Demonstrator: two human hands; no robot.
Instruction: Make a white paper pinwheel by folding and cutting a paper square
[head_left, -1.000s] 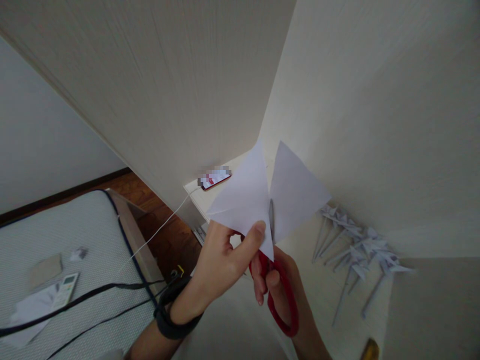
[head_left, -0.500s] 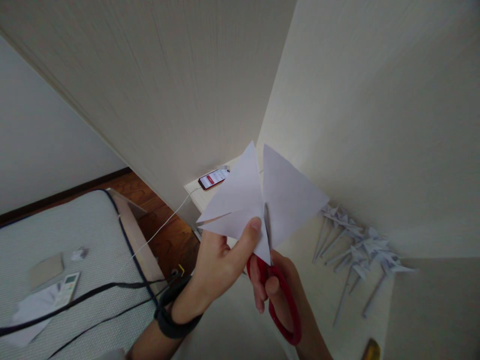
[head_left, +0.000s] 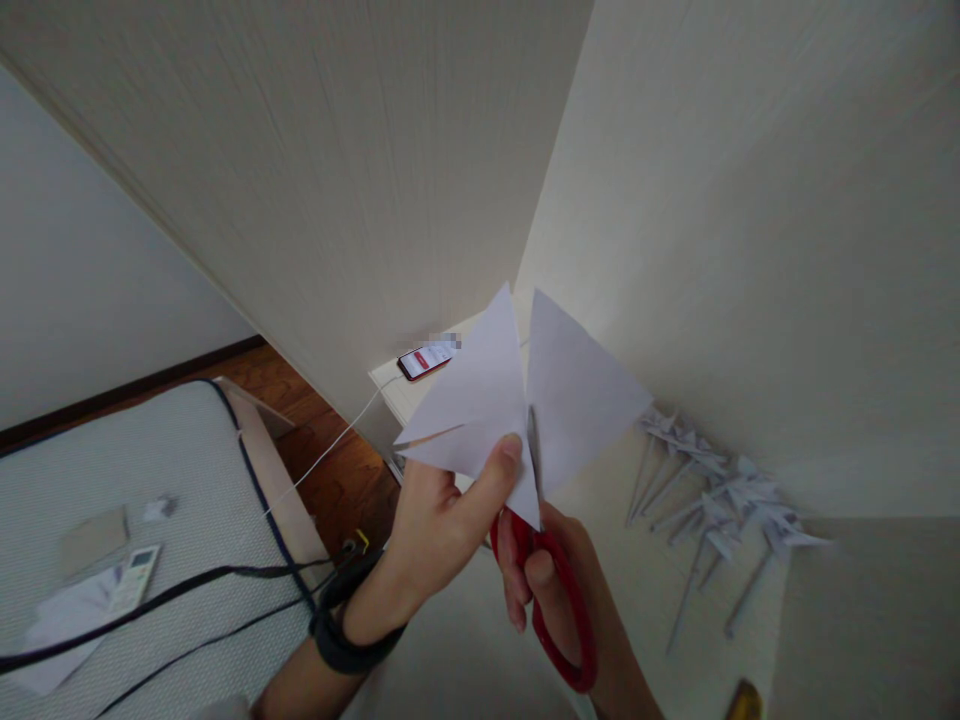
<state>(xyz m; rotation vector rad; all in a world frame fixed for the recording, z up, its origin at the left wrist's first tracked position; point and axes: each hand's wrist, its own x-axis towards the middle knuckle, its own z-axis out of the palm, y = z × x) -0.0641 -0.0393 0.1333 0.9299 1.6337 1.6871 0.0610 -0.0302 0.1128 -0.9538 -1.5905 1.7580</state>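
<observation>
White paper sheet (head_left: 517, 400), held up above the tabletop (head_left: 652, 590), is cut from its top edge most of the way down; a short uncut strip remains at the bottom. Left hand (head_left: 439, 525) grip pinches the left flap; right hand (head_left: 559, 590) grip is clenched in the red scissors (head_left: 559, 610), blade in the slit.

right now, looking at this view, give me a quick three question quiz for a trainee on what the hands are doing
1. True or false: the left hand pinches the white paper with the thumb on the side facing the camera.
2. Which tool does the right hand hold? A) a knife B) red scissors C) a pen
3. What lies on the desk to the right of the hands?

Key
1. True.
2. B; the blade sits in a cut that runs up the middle of the paper.
3. A pile of folded paper shapes with long thin stems.
</observation>
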